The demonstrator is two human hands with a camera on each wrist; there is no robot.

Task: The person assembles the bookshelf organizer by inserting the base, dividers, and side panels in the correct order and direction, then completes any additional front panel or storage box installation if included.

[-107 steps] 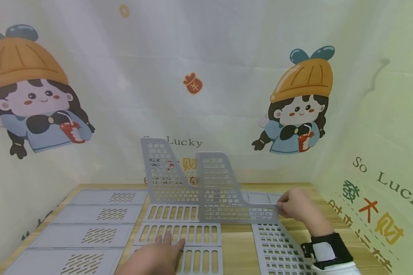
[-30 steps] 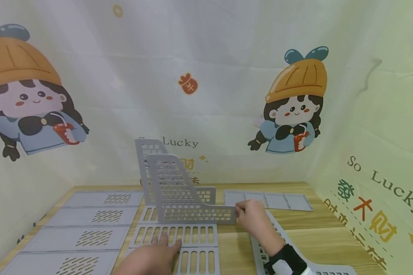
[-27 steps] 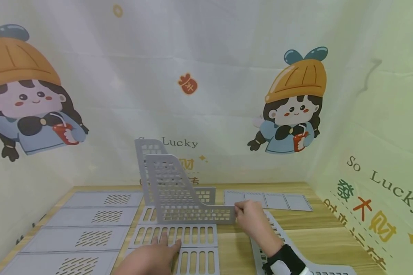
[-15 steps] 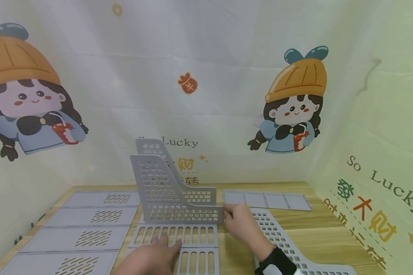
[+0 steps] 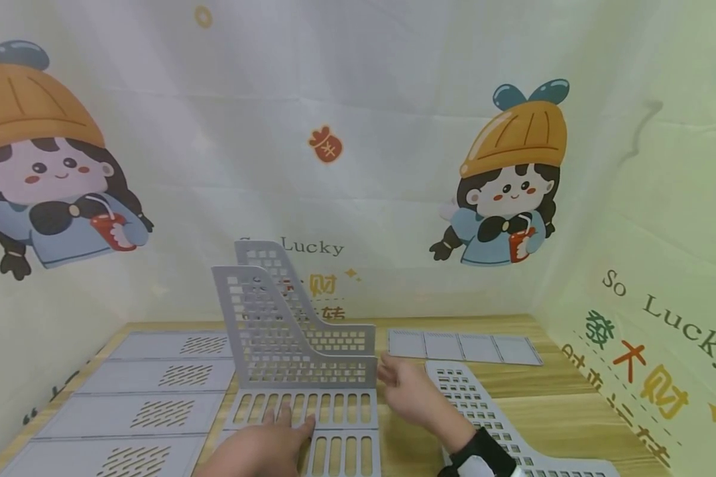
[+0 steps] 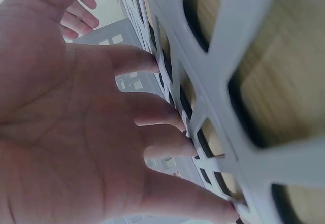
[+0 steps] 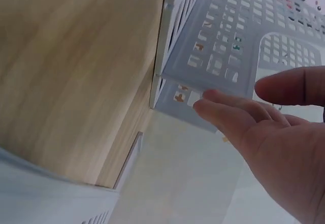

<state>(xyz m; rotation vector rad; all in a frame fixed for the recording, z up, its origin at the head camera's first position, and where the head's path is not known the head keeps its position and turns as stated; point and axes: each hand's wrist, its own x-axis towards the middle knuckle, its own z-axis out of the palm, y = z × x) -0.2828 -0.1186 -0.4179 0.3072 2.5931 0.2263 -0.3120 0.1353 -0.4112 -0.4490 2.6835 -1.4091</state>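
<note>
Grey panels with oblong slots, which form a base (image 5: 352,407), lie flat on the wooden table. My left hand (image 5: 262,445) rests on them with spread fingers; its fingertips press on the slotted bars in the left wrist view. A grey perforated side panel (image 5: 301,372) with a curved cutaway stands upright along the base. Behind it a matching side panel (image 5: 346,336) also stands. My right hand (image 5: 408,391) is at the low right end of the front panel. In the right wrist view its fingers (image 7: 228,113) reach straight to that panel's edge, with the thumb held apart.
Several joined grey panels with slanted slits (image 5: 155,405) lie at the left. A third perforated side panel (image 5: 483,417) lies flat at the right. A narrow segmented grey strip (image 5: 465,347) lies at the back right. A printed curtain (image 5: 388,165) encloses the table (image 5: 573,424).
The front side panel has moved left along the base, in line with the rear one. My right hand has travelled left with its end, its fingers loosening there. My left hand has stayed put.
</note>
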